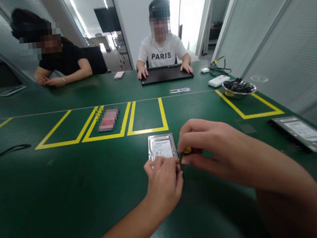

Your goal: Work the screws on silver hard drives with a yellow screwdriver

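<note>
A silver hard drive [161, 145] with a white label lies flat on the green table [69, 187], just in front of the yellow taped boxes. My left hand [164, 184] rests on the drive's near edge, fingers curled and pressing on it. My right hand [206, 148] is closed in a pinch on a small tool with a yellow and black handle [187, 151], held at the drive's near right corner. The tool's tip is hidden by my fingers.
A metal bowl [239, 88] with dark parts stands at the right, beside a white box [218, 80]. A flat grey device [305, 133] lies at the right edge. Two people sit across the table, one with hands on a black laptop [166, 74]. A black cable [7, 150] lies left.
</note>
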A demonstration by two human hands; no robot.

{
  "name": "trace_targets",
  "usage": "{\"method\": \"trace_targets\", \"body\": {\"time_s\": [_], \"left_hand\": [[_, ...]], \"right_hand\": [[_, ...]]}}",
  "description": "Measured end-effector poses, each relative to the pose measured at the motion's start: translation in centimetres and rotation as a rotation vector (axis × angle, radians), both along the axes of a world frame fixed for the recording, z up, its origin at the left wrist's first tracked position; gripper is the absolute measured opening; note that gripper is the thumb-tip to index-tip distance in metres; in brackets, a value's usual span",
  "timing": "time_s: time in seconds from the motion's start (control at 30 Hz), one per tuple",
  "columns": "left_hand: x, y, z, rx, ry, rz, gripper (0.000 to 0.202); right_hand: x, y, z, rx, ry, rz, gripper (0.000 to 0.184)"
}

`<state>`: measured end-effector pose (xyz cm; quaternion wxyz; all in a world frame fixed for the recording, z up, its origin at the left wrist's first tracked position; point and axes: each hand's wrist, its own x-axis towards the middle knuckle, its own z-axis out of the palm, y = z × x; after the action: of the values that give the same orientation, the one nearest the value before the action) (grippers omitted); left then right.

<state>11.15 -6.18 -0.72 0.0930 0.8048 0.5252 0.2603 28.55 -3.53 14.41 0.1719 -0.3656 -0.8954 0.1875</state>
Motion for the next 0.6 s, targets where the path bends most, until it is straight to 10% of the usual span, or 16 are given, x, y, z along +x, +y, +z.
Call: {"method": "trace_targets", "body": {"time_s": [0.6], "left_hand": [[-0.24,-0.04,0.27,0.052,0.108,0.075,0.005]], "right_hand": [[-0.38,-0.13,-0.15,0.047,0.000,-0.016,0.011]]}}
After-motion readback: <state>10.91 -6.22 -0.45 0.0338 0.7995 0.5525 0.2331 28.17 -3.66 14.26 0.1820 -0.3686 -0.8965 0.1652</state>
